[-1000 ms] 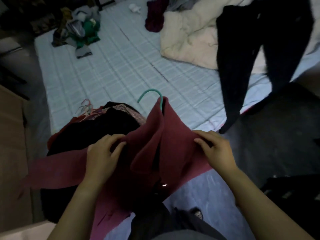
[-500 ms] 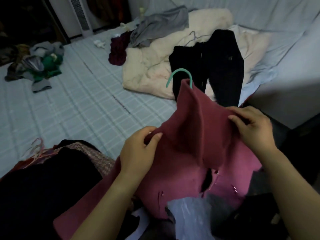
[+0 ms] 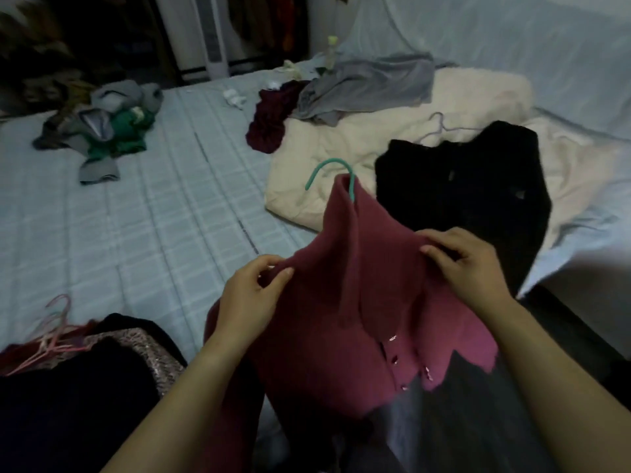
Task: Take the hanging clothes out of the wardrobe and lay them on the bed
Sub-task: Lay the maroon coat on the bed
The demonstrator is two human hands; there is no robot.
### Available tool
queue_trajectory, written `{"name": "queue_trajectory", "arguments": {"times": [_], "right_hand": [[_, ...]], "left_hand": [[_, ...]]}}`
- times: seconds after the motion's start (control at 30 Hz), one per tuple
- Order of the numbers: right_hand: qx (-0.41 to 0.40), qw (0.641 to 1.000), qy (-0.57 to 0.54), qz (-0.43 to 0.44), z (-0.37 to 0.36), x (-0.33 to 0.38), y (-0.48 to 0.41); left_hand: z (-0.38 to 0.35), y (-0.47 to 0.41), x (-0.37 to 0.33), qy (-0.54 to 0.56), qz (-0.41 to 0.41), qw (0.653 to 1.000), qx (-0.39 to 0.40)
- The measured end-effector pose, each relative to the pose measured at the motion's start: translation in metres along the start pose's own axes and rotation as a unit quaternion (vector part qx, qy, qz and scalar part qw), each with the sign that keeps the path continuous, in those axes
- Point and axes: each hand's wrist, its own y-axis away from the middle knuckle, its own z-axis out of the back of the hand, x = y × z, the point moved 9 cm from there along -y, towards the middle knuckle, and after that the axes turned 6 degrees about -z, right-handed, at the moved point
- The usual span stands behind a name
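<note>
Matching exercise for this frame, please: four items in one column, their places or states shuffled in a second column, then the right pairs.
1. maroon garment
2. black garment
3. green hanger
4. pink hangers

A. spread flat on the cream blanket
B. on the dark pile at lower left
C. hook sticking out of a collar
D. held up by both hands

Pairs: 1-D, 2-A, 3-C, 4-B. The left hand and right hand pinch its shoulders.

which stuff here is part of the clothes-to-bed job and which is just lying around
Part of the job:
- maroon garment on its green hanger, pinched at the shoulders by the left hand and right hand
- black garment already laid on the bed
- dark pile with pink hangers

Just lying about:
- green and grey heap
- grey garment
- cream blanket
- white tower fan
</note>
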Motion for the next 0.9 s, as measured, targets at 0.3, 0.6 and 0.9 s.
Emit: {"name": "queue_trajectory", "arguments": {"times": [0.3, 0.6, 0.9], "right_hand": [[0.162, 0.981, -0.073, 0.073, -0.160, 0.010, -0.147], [0.276, 0.956, -0.071, 0.070, -0.318, -0.002, -0.238], [0.286, 0.947, -0.088, 0.116, -0.422, 0.039, -0.235]], "left_hand": [[0.037, -0.065, 0.079, -0.071, 0.150, 0.980, -0.113], [0.056, -0.157, 0.169, -0.156, 0.227, 0.948, -0.161], [0.126, -0.184, 0.239, -0.335, 0.216, 0.898, -0.188]]}}
